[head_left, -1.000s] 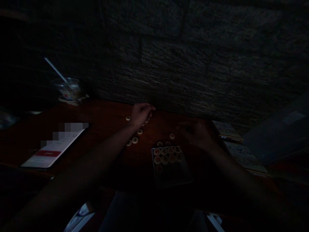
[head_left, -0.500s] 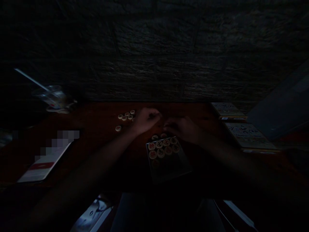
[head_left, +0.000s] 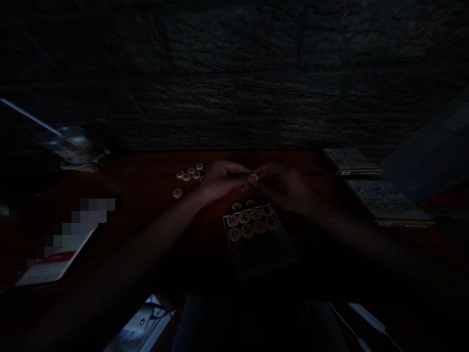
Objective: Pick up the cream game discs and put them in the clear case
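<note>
Between my two hands is a round chess piece with a red mark (head_left: 253, 178). My left hand (head_left: 225, 180) pinches it from the left, and the fingertips of my right hand (head_left: 287, 186) touch it from the right. Nearer to me a shallow box (head_left: 266, 259) holds several round pieces in rows, with red or black characters. Two more pieces (head_left: 237, 207) lie just beyond the box's far edge. To the left of my left hand several loose pieces (head_left: 191, 171) sit in a cluster, and one piece (head_left: 178, 193) lies apart.
Two flat printed boxes (head_left: 384, 200) lie on the right of the dark red table (head_left: 146, 168). A clear cup with a straw (head_left: 76, 146) stands at the far left. Below it lies a flat white and red item (head_left: 54, 266), partly pixelated. A stone wall rises behind.
My hands have come together, and a red-marked piece now shows between their fingertips. The view has shifted slightly.
</note>
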The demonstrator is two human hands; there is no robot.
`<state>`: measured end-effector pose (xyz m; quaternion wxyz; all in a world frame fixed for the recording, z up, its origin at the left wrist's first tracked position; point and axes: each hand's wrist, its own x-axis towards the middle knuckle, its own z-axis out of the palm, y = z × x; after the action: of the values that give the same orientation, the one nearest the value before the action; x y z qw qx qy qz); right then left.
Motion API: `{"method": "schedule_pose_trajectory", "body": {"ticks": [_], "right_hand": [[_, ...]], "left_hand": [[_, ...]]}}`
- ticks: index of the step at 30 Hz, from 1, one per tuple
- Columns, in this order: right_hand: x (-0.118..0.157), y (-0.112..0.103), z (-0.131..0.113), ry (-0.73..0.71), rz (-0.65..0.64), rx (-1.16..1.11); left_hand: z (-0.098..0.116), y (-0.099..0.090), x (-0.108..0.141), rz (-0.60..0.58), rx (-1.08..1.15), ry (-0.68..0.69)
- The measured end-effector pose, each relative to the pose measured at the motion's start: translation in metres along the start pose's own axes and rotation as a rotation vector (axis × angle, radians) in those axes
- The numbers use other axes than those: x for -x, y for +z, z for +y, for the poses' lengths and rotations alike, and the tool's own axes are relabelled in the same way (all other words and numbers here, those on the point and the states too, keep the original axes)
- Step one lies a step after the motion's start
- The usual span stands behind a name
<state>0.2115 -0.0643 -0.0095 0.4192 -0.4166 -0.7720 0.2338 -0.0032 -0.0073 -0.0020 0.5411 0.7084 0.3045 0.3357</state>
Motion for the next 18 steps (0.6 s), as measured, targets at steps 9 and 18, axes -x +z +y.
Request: {"method": "schedule_pose_trajectory", "body": {"ticks": [9, 18], "right_hand": [[-0.003, 0.003, 0.003, 0.192, 0.11, -0.2], [-0.003, 0.005, 0.001, 0.263, 0.146, -0.311]], "left_hand": [[0.002, 0.006, 0.001, 0.023, 0.109, -0.06], [0.005, 0.01, 0.003, 0.037, 0.053, -0.049]]}}
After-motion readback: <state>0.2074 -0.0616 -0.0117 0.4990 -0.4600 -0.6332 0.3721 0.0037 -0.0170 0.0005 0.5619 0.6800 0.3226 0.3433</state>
